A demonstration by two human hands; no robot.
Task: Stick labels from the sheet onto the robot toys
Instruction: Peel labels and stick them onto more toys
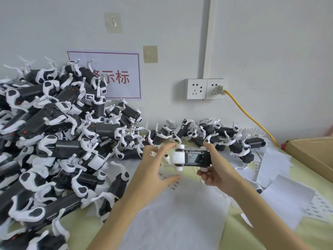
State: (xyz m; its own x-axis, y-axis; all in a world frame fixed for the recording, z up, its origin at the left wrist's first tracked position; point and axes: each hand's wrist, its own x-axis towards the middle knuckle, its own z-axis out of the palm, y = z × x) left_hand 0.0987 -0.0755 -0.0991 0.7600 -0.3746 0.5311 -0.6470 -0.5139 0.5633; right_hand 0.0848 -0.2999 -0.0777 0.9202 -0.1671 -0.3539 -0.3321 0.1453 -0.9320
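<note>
A black-and-white robot toy is held above the table at centre, its underside turned up. My right hand grips its black body from the right, fingers curled round it. My left hand is spread at the toy's white head end, with a fingertip touching the top of the head and the thumb below it. Under the hands lies a white label sheet with a few small printed labels showing beside my left thumb. I cannot tell whether a label is on my fingers.
A big heap of robot toys fills the left side. A smaller row of robot toys lies along the wall. Loose white sheets lie at right, beside a cardboard box. A yellow cable runs from the wall socket.
</note>
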